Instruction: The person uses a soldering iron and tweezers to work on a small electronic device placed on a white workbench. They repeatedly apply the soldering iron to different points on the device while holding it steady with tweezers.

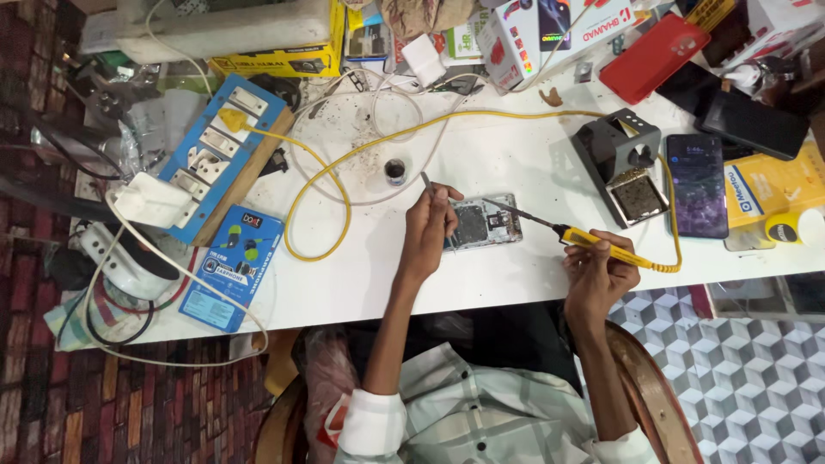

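The left hand (427, 230) pinches a slim metal tool, likely tweezers (427, 182), its fingers closed round the shaft just beside the opened phone (483, 223). The right hand (597, 275) grips a yellow soldering iron (601, 247) in closed fingers, with the dark tip reaching onto the phone's exposed board. The phone lies flat on a white table (498, 159) speckled with dark residue near a small round tin (395, 171). The iron's yellow cord (344, 185) loops across the table to a blue switchboard (225, 155) at the left. A grey iron stand (620, 163) sits to the right, with a dark smartphone (697, 184) just beside it. Boxes and a red phone case (655, 58) crowd the far edge. Below the table the floor shows a red brick pattern at the left and grey cube tiles (756, 378) at the right.
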